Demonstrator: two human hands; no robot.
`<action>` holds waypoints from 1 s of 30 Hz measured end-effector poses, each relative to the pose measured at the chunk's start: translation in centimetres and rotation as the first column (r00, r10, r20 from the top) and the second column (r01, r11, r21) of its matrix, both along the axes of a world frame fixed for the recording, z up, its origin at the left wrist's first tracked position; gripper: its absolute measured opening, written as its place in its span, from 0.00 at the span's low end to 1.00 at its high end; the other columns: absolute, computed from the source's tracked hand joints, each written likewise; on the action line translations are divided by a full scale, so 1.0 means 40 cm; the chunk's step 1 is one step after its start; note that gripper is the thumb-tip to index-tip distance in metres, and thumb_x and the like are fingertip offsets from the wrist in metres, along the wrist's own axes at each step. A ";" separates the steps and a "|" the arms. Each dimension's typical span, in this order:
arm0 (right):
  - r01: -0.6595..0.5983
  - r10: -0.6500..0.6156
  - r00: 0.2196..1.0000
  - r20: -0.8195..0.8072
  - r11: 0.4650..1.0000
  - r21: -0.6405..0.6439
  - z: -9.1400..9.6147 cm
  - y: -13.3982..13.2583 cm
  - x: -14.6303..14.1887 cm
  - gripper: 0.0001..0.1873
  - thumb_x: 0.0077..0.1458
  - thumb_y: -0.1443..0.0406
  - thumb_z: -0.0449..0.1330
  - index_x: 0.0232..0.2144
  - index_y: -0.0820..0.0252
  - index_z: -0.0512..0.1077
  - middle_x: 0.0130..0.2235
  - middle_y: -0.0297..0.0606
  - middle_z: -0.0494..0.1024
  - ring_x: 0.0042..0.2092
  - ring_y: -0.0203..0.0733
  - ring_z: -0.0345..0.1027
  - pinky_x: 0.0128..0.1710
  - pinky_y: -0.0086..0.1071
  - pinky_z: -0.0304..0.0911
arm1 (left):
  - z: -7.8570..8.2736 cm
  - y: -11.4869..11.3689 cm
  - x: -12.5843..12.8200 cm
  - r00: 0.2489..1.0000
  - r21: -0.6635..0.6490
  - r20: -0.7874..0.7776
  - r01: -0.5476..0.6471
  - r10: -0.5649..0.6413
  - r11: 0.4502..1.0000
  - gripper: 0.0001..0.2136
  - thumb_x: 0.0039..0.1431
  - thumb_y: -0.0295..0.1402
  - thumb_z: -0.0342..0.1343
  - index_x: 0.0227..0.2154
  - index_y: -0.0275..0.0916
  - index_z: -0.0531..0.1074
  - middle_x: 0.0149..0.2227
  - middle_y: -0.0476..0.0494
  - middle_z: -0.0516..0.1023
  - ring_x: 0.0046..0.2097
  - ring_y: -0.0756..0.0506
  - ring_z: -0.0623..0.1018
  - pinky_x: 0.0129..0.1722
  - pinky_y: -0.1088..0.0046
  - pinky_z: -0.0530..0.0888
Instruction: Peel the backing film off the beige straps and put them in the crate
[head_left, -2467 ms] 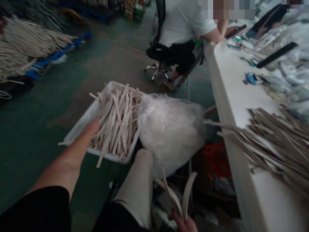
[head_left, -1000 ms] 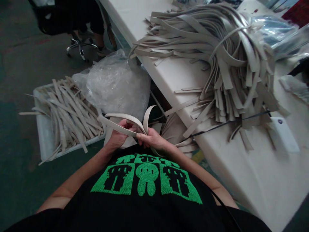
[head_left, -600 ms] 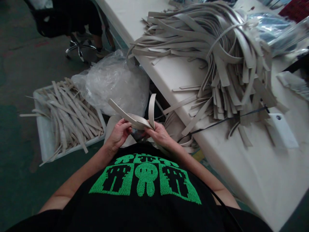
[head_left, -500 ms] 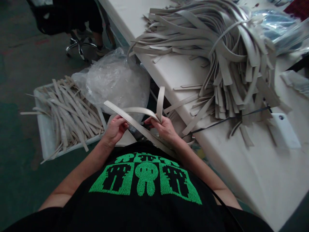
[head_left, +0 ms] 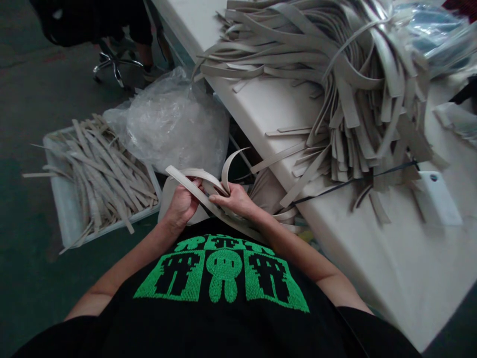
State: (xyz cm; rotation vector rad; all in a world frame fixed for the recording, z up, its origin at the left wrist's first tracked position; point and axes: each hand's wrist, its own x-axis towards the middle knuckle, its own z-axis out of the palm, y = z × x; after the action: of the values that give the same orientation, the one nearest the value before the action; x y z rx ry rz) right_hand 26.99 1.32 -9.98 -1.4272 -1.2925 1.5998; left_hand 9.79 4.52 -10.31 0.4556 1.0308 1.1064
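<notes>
Close in front of my shirt, my left hand (head_left: 185,203) is closed on a long pale grey strip (head_left: 192,186), whose flat end sticks out past the fingers to the upper left. My right hand (head_left: 235,199) pinches the bent strip a short way off, and a curled end (head_left: 230,166) rises above its fingers. Between the hands the strip bows in a loop. Further lengths run under my right wrist toward my lap. Whether all of these are one strip or several, I cannot tell.
A big heap of similar strips (head_left: 346,74) lies on the white table (head_left: 372,268) at right, near a white tag-like piece (head_left: 439,196). On the left, a plastic bin (head_left: 61,209) holds many strips. Behind it sit a clear plastic bag (head_left: 175,124) and a wheeled chair (head_left: 115,62) with a person's legs.
My right hand has moved left, closer to my left hand. The loop between them is tighter, and the upright end now curls over to the right. The whole view has shifted slightly.
</notes>
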 end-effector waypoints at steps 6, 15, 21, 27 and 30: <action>-0.069 0.062 0.994 -0.088 0.995 -0.076 0.006 -0.003 -0.005 0.10 0.51 0.61 0.64 0.26 0.63 0.74 0.24 0.31 0.73 0.28 0.35 0.66 0.30 0.27 0.61 | -0.007 0.012 0.010 0.998 -0.007 -0.026 -0.049 0.049 0.999 0.10 0.48 0.29 0.67 0.22 0.41 0.70 0.20 0.54 0.70 0.22 0.52 0.69 0.24 0.76 0.71; -0.065 0.057 0.995 -0.076 0.991 -0.114 0.007 -0.020 -0.007 0.07 0.57 0.65 0.58 0.28 0.60 0.69 0.21 0.27 0.69 0.19 0.29 0.57 0.19 0.23 0.52 | 0.020 -0.060 -0.098 0.932 -0.073 0.012 0.363 -0.364 0.929 0.19 0.49 0.35 0.71 0.45 0.40 0.79 0.50 0.38 0.82 0.51 0.37 0.81 0.45 0.65 0.80; -0.136 0.136 0.990 -0.033 0.991 0.002 0.003 -0.023 -0.006 0.17 0.62 0.55 0.58 0.27 0.61 0.70 0.21 0.28 0.68 0.23 0.32 0.58 0.23 0.25 0.54 | 0.023 -0.133 -0.133 0.778 0.055 0.125 0.614 -0.616 0.787 0.34 0.43 0.33 0.74 0.57 0.44 0.75 0.61 0.35 0.75 0.65 0.29 0.72 0.61 0.53 0.74; -0.252 0.254 0.967 0.006 0.958 0.139 0.025 -0.048 -0.011 0.22 0.62 0.48 0.59 0.34 0.62 0.76 0.29 0.32 0.73 0.30 0.35 0.64 0.30 0.26 0.56 | 0.005 -0.106 -0.056 0.949 -0.192 0.183 0.289 -0.255 0.938 0.18 0.63 0.46 0.61 0.44 0.36 0.80 0.47 0.34 0.84 0.54 0.36 0.80 0.57 0.57 0.77; -0.187 0.187 0.980 -0.066 0.982 0.001 0.037 -0.067 0.000 0.30 0.65 0.42 0.53 0.31 0.63 0.75 0.22 0.30 0.67 0.24 0.33 0.57 0.25 0.27 0.52 | 0.050 -0.056 -0.027 0.982 -0.290 0.189 0.037 0.019 0.956 0.17 0.73 0.39 0.47 0.46 0.36 0.79 0.46 0.38 0.84 0.50 0.42 0.83 0.56 0.61 0.77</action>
State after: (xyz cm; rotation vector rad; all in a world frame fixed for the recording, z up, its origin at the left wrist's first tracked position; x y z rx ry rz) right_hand 26.98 -1.35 -8.50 -1.2755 -1.4201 1.7579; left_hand 8.70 2.26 -8.31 0.1136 1.0018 0.9490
